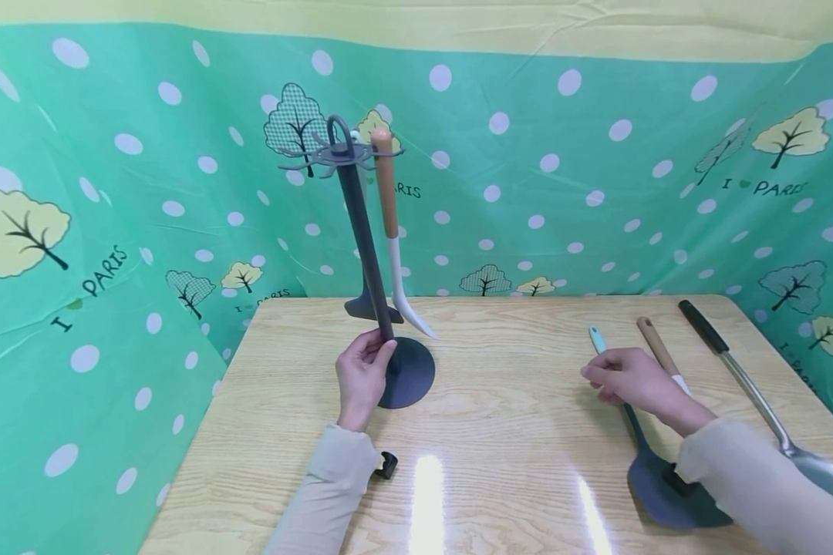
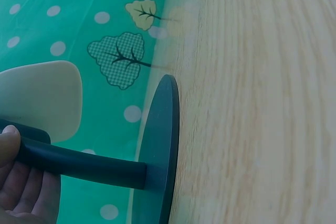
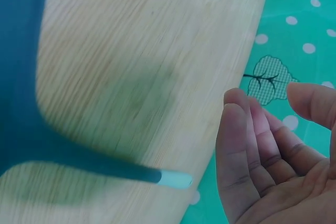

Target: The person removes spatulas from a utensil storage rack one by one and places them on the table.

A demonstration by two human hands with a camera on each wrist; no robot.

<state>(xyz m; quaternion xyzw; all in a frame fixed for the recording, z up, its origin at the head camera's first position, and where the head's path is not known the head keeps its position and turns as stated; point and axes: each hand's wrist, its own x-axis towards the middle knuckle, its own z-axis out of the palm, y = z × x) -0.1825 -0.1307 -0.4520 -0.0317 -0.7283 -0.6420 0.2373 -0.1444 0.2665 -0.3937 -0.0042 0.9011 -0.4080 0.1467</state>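
Low on its pole, my left hand (image 1: pixel 362 376) grips a dark utensil stand (image 1: pixel 365 239) with a round base (image 1: pixel 413 374) on the table. From its top ring of hooks hangs a utensil with a wooden handle (image 1: pixel 386 189) and a white, curved lower end. A dark-headed utensil (image 1: pixel 361 308) hangs partly hidden behind the pole. In the left wrist view, thumb and fingers wrap the pole (image 2: pixel 89 167). My right hand (image 1: pixel 632 379) hovers over a dark spatula (image 1: pixel 666 493) with a turquoise handle end. Its fingers are loosely bent, holding nothing in the right wrist view.
Right of the spatula lie a brown-handled utensil (image 1: pixel 655 344), mostly hidden by my right hand and arm, and a long steel utensil (image 1: pixel 757 393) with a black handle. A green dotted cloth (image 1: pixel 527 193) hangs behind the wooden table (image 1: pixel 500 370).
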